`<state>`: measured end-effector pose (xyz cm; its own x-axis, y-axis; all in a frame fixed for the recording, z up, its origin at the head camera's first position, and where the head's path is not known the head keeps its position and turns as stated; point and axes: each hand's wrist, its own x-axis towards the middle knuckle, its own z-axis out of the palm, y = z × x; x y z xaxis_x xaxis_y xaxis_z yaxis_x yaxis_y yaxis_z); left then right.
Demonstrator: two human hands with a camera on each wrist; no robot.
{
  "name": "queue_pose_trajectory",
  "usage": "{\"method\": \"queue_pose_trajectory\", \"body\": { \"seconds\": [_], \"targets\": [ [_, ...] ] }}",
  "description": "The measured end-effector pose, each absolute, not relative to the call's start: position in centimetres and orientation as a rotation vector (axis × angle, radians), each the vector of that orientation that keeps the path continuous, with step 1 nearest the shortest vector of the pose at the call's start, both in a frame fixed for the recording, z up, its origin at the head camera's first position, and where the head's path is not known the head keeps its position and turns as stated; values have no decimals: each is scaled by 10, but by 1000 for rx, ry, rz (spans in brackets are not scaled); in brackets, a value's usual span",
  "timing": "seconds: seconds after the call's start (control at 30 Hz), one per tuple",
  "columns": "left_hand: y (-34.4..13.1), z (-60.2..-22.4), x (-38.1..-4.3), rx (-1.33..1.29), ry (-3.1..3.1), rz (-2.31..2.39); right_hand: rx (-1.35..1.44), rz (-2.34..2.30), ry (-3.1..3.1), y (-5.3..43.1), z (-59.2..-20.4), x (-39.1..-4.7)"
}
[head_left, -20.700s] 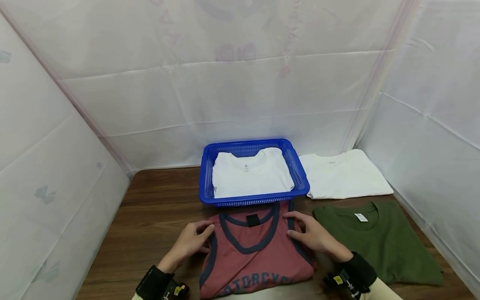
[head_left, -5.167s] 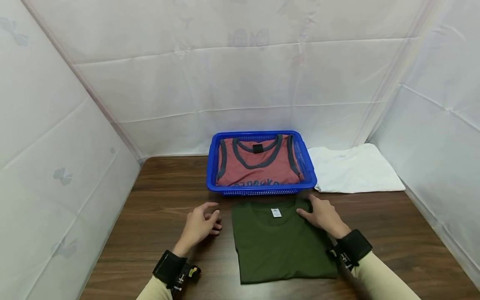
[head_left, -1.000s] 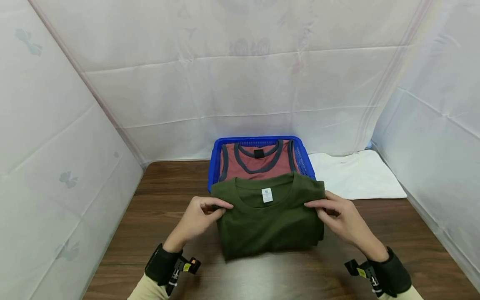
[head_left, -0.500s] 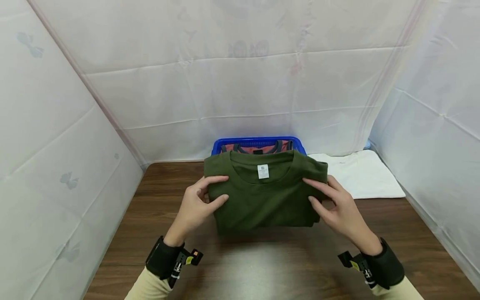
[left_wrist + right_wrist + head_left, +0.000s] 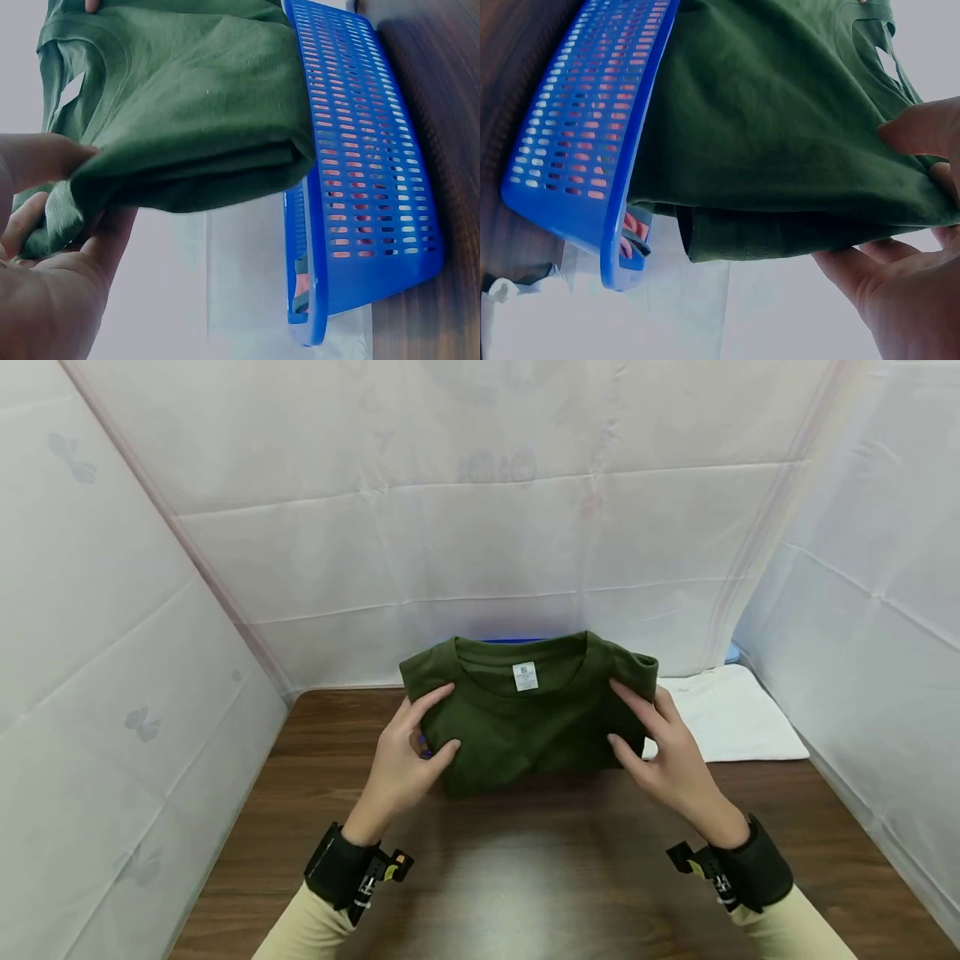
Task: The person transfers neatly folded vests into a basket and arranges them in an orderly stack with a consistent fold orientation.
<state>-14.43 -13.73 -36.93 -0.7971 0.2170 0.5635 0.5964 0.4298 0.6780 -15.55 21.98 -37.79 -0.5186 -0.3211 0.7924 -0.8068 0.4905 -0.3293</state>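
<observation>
With left hand (image 5: 397, 768), pinches folded green shirt (image 5: 536, 735) at left side between thumb and fingers; suspends it over blue basket (image 5: 360, 281), possibly touching; with right hand (image 5: 675, 768), pinches opposite side likewise, near white garment (image 5: 727, 714) on bench (image 5: 502, 877).

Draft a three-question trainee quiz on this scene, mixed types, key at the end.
1. Multiple choice: The left hand and right hand hold a green shirt. What colour is its neck label?
A) black
B) white
C) red

2. True or false: Both wrist views show a slotted side of the blue basket.

3. Fill in: In the head view, the folded white garment lies on the table to the ____ of the green shirt.

Key:
1. B, white
2. True
3. right
</observation>
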Motion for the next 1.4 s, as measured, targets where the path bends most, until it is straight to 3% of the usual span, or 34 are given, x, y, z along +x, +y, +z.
{"method": "queue_pose_trajectory", "body": {
  "seconds": [0.57, 1.4],
  "targets": [
    [-149, -358, -183, -580, -2362, -1334, 821, 774, -2199, 209, -368, -203],
    [-143, -364, -234, -417, -2457, -1344, 741, 1001, -2604, 199, -357, -253]
  ]
}}
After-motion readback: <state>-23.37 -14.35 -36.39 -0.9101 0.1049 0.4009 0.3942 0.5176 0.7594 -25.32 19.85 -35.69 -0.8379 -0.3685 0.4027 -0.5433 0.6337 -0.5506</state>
